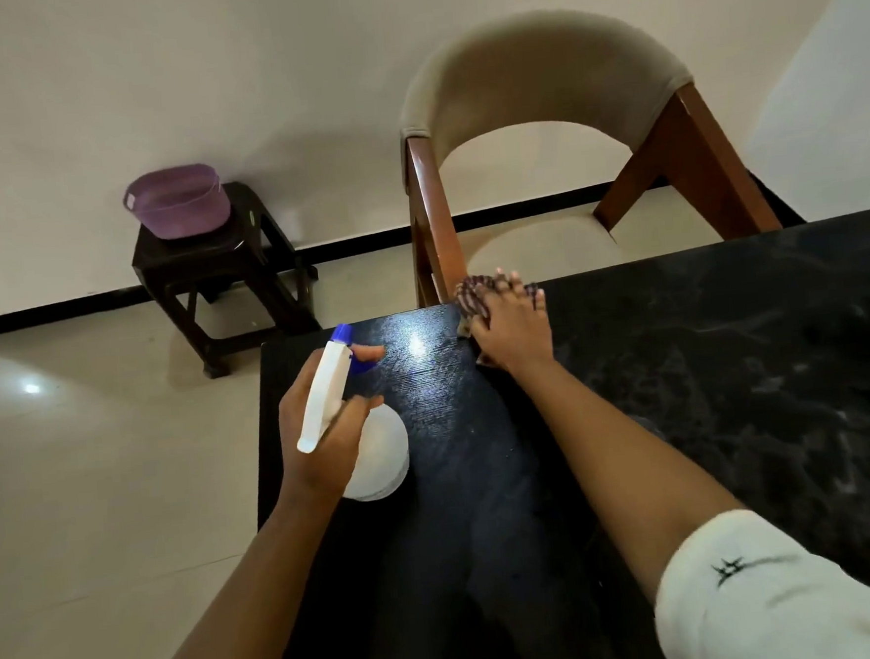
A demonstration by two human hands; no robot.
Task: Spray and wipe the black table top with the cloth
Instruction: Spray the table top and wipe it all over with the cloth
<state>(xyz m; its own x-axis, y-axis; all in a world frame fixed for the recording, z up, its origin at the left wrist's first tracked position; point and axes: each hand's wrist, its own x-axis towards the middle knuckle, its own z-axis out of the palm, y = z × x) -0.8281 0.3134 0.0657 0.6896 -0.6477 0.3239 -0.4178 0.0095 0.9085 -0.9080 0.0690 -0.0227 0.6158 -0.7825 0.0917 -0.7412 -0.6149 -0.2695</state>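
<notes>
The black table top runs from the bottom centre to the right edge, glossy on its left part and marbled further right. My left hand holds a white spray bottle with a blue nozzle above the table's left part, index finger on the trigger. My right hand lies flat on a striped dark cloth, pressing it onto the table's far edge. Most of the cloth is hidden under the palm.
A beige upholstered chair with brown wooden legs stands just beyond the table's far edge. A dark stool by the wall carries a purple plastic basin. Light floor tiles lie to the left.
</notes>
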